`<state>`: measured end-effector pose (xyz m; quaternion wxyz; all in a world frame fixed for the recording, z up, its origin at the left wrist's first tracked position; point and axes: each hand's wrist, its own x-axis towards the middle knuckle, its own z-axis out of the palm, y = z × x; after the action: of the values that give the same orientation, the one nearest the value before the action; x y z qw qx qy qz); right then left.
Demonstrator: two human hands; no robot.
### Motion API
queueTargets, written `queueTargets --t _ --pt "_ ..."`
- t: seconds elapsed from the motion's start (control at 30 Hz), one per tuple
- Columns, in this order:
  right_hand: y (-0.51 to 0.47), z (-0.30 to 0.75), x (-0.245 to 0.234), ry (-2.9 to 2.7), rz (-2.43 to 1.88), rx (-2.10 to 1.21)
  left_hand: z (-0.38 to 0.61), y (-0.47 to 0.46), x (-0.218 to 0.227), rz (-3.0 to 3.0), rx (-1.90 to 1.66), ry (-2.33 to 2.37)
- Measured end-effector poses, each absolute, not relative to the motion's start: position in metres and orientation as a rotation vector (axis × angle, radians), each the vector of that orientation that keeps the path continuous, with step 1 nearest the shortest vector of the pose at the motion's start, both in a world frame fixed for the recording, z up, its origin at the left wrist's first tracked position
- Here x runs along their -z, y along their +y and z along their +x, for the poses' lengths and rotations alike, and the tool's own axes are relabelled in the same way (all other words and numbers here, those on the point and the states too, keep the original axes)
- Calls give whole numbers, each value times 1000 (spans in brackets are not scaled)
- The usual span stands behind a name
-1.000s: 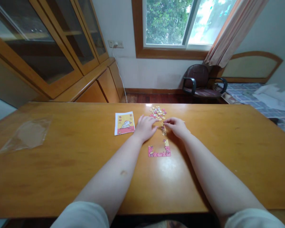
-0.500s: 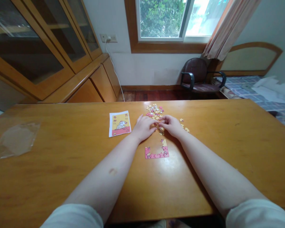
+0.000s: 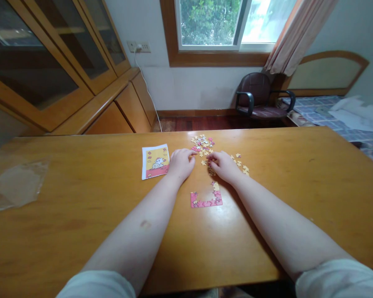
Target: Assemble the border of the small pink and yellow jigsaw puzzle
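Note:
My left hand [image 3: 182,163] hovers just right of the picture card [image 3: 157,161], thumb and fingers apart, with nothing visible in it. My right hand [image 3: 222,166] has its fingers curled and pinched on a small puzzle piece [image 3: 209,164], partly hidden by the fingertips. More pieces lie under and beside that hand. A loose yellow piece [image 3: 203,162] rests between the two hands. Nearer to me sits a joined pink and yellow puzzle border [image 3: 207,203], U-shaped, with its bottom row and right side linked. Beyond my hands is a pile of loose pieces [image 3: 202,142].
Several yellow pieces [image 3: 245,169] lie right of my right hand. A clear plastic bag [image 3: 17,184] lies flat at the table's left. Beyond the wooden table [image 3: 112,207] stand an office chair [image 3: 256,97], a bed [image 3: 317,109] and a glass-door cabinet [image 3: 90,103].
My hands, which met over the pieces, are now apart. My left hand has drawn back leftward and opened, overlapping the card's edge. A yellow piece shows on the table between them.

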<state>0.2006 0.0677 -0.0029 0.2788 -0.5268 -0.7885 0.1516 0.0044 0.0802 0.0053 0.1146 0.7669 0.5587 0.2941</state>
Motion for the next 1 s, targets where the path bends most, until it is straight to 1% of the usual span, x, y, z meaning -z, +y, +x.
queueTargets --t 0.17,0.3,0.57,1.0 --pt "64 196 -2 -2344 -1336 -316 -3 88 0 1827 -1320 1603" --pt "60 192 -4 -2492 -1187 -364 -8 93 2 1595 -1485 1581" --pt "61 193 3 -2440 -1189 -304 -7 94 3 1611 -1403 1550" --pt "63 199 -3 -2438 -1197 -432 -8 98 6 1610 -1378 1553"
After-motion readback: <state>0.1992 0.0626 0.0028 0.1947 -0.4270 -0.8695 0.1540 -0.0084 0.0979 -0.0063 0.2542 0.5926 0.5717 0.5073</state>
